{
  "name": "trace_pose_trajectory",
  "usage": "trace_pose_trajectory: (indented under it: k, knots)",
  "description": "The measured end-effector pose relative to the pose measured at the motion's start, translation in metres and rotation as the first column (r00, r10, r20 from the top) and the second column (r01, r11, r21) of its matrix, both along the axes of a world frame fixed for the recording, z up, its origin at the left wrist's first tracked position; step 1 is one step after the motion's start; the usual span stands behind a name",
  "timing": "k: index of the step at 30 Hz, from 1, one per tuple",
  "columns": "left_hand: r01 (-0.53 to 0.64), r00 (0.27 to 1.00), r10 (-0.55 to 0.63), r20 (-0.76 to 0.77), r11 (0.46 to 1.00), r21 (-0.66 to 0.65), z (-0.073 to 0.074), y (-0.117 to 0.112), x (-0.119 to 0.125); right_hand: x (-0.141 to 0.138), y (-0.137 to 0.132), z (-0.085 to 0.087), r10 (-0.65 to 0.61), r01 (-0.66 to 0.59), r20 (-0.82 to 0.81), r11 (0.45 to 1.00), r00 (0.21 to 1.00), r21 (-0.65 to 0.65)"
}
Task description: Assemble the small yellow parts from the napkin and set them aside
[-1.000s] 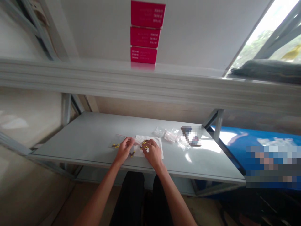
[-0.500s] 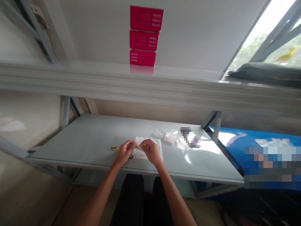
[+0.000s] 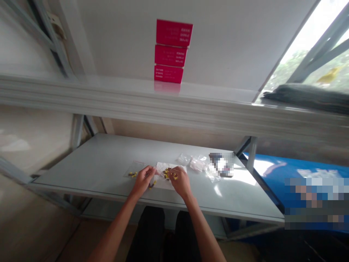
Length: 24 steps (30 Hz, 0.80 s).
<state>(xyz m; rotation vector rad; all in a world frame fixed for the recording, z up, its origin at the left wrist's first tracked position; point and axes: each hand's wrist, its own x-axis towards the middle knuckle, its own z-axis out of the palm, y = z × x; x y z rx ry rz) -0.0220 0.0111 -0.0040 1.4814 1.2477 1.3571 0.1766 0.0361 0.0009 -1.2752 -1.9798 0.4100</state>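
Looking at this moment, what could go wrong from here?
Loose yellow-and-dark pieces lie beside the left hand, near the front edge of the table; a brush of the wrist could knock them off.

The small pieces between the hands, at the fingertips of the right hand, might slip and scatter past the white sheet.

The left fingers seem to pinch thin clear plastic, which might crumple or slide.

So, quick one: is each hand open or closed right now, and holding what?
Left hand: closed, pinching what looks like a thin, clear plastic bag.
Right hand: curled closed, apparently holding a few small yellow-and-dark pieces.
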Motion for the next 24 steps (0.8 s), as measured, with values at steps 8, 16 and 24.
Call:
trace_pose_trajectory:
  k: [8,16,24]
  knots:
    - [-0.012,1.000,0.012,0.004,1.000,0.004,-0.006,0.003,-0.001,-0.008,-0.003,-0.001,-0.045,0.039,0.224,0.999,0.974,0.030]
    - [-0.022,1.000,0.022,-0.007,1.000,-0.001,0.000,0.001,0.001,-0.009,0.001,-0.002,0.032,-0.034,0.229,0.999,0.973,0.005]
    - [-0.023,0.999,0.023,-0.039,1.000,-0.007,-0.002,0.001,0.000,-0.013,0.001,0.000,0.000,0.013,0.154,0.997,0.988,-0.081]
